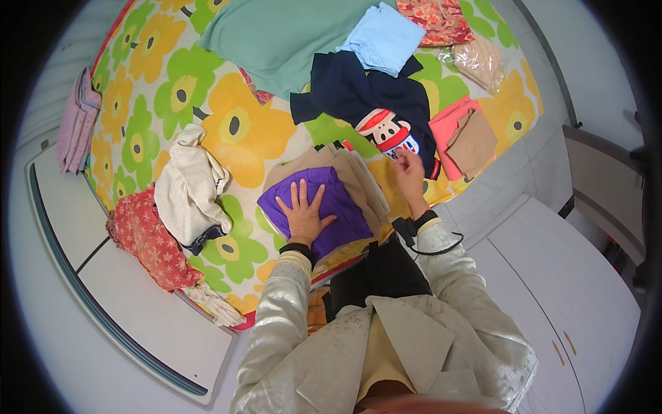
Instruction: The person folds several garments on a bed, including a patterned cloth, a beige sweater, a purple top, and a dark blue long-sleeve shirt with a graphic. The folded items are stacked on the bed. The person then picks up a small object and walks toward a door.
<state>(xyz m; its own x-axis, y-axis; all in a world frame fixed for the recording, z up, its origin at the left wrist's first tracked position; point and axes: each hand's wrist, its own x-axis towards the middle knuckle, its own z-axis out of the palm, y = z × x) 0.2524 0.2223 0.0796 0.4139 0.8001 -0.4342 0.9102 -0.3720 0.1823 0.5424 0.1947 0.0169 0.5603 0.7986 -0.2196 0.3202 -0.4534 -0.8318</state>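
Note:
My left hand [304,213] lies flat with spread fingers on a folded purple cloth [341,207]. Under it is a beige folded garment [357,178], part of a small stack at the bed's near edge. My right hand [410,173], its fingers curled, is over the lower part of a navy garment [341,88] with a cartoon monkey print [382,127]. Whether those fingers pinch the fabric cannot be made out. A folded light blue garment [382,39] rests on the navy one. Right of it lie a coral folded cloth [447,124] and a brown folded cloth [473,142].
The bed has a flowered sheet [235,124]. On it are a green cloth [274,41], a cream garment [186,181], a red patterned garment [150,238] and a plastic-wrapped item [478,59]. Pink folded cloth [78,121] hangs at the left edge. A white cabinet [548,274] stands right.

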